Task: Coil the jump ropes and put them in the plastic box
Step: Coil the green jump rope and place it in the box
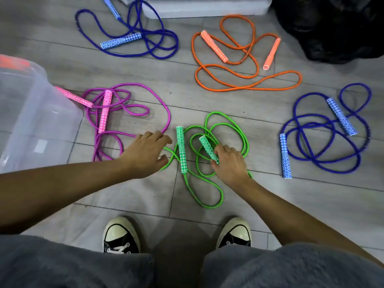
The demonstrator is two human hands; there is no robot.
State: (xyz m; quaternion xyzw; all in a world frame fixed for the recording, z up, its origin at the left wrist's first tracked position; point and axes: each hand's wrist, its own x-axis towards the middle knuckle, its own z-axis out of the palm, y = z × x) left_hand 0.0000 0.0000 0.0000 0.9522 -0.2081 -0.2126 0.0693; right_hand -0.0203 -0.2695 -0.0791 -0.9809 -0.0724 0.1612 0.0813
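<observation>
Person crouched over grey floor. Green jump rope [225, 129] lies loose and uncoiled between both hands, just ahead of the shoes [121, 235]. Right hand [229, 162]: thumb and fingers curled round the lower end of one green handle [208, 149], pinching it. Left hand [146, 153]: fingers relaxed, slightly spread, holding nothing; fingertips just beside the other green handle [181, 149], thumb near the cord. Contact there, cannot tell. Clear plastic box [31, 113] sits at far left, its corner over a pink rope's [128, 110] handle.
</observation>
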